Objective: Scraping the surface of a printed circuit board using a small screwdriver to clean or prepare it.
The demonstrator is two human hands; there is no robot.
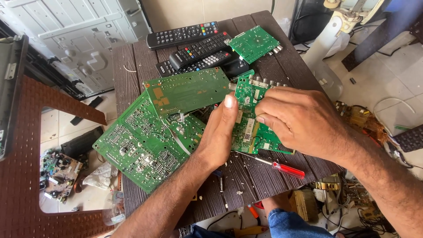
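Both my hands hold a green circuit board [246, 99] upright over the dark slatted table [132, 66]. My left hand [218, 132] grips its left edge, thumb up along the board. My right hand [304, 121] covers its right side, fingers curled onto the face. A row of metal connectors lines the board's top edge. Just left of it, a second green board [187, 90] lies on a large green board [141, 145]. A red-handled screwdriver [286, 169] lies on the table under my right wrist.
Three black remote controls [198, 48] and a small green board [254, 43] lie at the table's far end. A brown plastic chair [26, 176] stands at left. Loose boards, wires and parts litter the floor [61, 172] on both sides. A grey metal panel [75, 39] leans at back left.
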